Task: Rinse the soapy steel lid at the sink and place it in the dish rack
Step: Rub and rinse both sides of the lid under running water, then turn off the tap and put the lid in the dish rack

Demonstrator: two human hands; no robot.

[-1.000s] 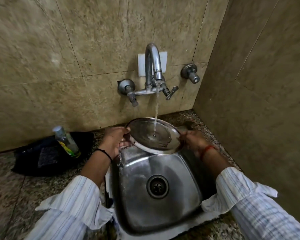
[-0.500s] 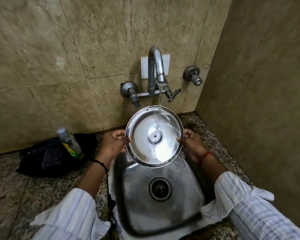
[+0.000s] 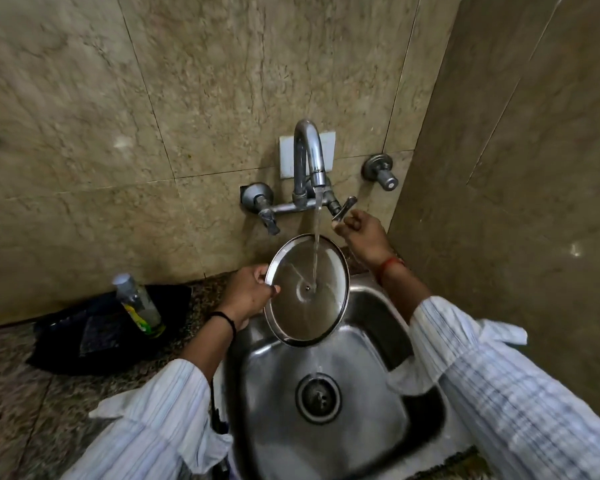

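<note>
Head view: the left hand (image 3: 248, 296) pinches the left rim of the steel lid (image 3: 305, 289), holding it tilted over the back of the sink (image 3: 378, 441). Water (image 3: 316, 237) from the tap (image 3: 309, 157) strikes the lid near its centre and runs off into the basin toward the drain (image 3: 317, 398). The right hand (image 3: 362, 233), fingers curled, is at the tap lever (image 3: 343, 208); whether it grips the lever is unclear. A bottle (image 3: 137, 303) holding clear liquid leans on a dark cloth (image 3: 94, 334) at left.
</note>
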